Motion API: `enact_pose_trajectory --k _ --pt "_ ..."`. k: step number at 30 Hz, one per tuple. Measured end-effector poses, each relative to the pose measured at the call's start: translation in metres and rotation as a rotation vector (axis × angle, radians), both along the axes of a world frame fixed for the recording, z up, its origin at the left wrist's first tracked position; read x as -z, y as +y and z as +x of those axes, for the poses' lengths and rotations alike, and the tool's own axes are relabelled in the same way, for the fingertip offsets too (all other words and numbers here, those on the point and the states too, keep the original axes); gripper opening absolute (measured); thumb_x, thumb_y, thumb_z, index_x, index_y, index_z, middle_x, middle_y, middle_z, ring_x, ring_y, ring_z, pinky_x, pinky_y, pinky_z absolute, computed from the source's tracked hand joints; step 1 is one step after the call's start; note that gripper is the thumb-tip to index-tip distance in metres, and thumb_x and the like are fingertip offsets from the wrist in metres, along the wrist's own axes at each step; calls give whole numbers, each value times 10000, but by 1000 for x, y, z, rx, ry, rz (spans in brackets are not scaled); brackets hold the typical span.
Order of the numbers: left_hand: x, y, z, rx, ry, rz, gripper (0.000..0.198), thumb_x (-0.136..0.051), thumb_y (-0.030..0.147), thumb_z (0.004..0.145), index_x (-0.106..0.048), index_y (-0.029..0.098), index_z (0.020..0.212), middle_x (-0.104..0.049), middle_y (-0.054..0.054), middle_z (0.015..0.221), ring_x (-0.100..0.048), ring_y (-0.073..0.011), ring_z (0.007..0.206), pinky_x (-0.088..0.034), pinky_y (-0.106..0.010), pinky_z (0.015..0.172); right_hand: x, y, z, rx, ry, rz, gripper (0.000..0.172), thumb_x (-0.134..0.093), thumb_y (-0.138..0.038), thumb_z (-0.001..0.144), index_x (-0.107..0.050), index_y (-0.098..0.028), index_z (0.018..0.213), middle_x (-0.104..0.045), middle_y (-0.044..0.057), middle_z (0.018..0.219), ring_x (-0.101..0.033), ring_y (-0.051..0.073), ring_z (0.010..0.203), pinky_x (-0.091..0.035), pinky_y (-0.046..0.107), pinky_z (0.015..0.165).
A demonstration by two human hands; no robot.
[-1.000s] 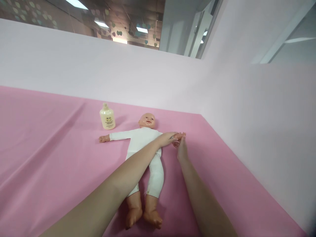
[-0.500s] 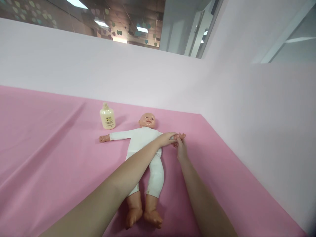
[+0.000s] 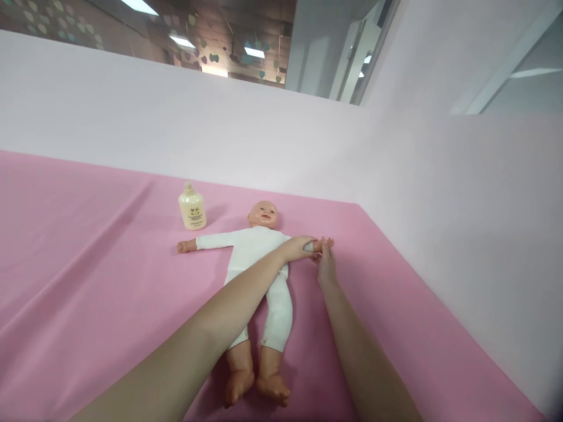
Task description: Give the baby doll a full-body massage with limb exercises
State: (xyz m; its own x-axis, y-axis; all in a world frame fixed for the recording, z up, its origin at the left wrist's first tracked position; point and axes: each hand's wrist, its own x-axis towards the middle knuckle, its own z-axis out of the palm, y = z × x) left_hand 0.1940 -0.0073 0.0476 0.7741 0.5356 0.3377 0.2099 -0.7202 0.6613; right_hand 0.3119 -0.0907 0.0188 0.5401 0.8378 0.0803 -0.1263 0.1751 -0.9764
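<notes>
A baby doll (image 3: 257, 249) in a white bodysuit lies on its back on the pink sheet (image 3: 88, 264), arms spread and bare feet toward me. My left hand (image 3: 298, 248) reaches across its chest and is wrapped round the doll's outstretched arm near the wrist. My right hand (image 3: 325, 262) pinches the doll's small hand at its fingers. Both of my forearms stretch in from the bottom edge.
A pale yellow lotion bottle (image 3: 192, 207) stands upright left of the doll's head. White partition walls (image 3: 440, 193) close off the far side and the right side of the sheet.
My hands have shifted only slightly along the doll's arm; the doll's small hand shows a little more beyond my fingers. The doll and the bottle have stayed put.
</notes>
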Motion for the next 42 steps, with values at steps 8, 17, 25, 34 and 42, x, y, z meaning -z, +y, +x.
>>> enact_pose_trajectory --k 8,17,25,34,42 --pt "5 3 2 -7 19 57 367 -735 331 791 -690 187 1125 -714 -71 1170 -644 -236 1093 -483 -323 974 -6 -1 4 82 -12 20 436 -690 -531 749 -666 -209 1042 -676 32 948 -611 164 745 -481 262 601" --pt "8 5 1 -37 54 131 326 -640 303 876 -687 177 1172 -711 -68 1189 -641 -212 1106 -475 -308 988 -6 2 13 166 24 -23 326 -636 -533 771 -579 -219 838 -629 -7 789 -561 136 655 -450 256 588" --pt "7 5 -1 -130 91 179 350 -638 353 877 -694 185 1179 -713 -73 1207 -648 -222 1105 -485 -320 982 1 6 18 164 44 -11 364 -565 -541 834 -631 -203 950 -665 11 846 -561 114 599 -463 251 559" --pt "12 8 -1 -125 252 241 496 -604 152 770 -651 180 1263 -686 -88 1273 -636 -232 1155 -478 -324 1006 17 13 26 136 -22 91 477 -763 -431 680 -571 -219 1061 -658 37 981 -647 161 799 -545 271 662" --pt "14 9 0 -159 296 208 540 -594 148 780 -620 208 1316 -656 -95 1338 -604 -254 1224 -440 -366 1065 27 21 30 172 -74 34 840 -776 -394 612 -400 -191 1335 -571 138 1283 -663 215 1024 -581 334 810"
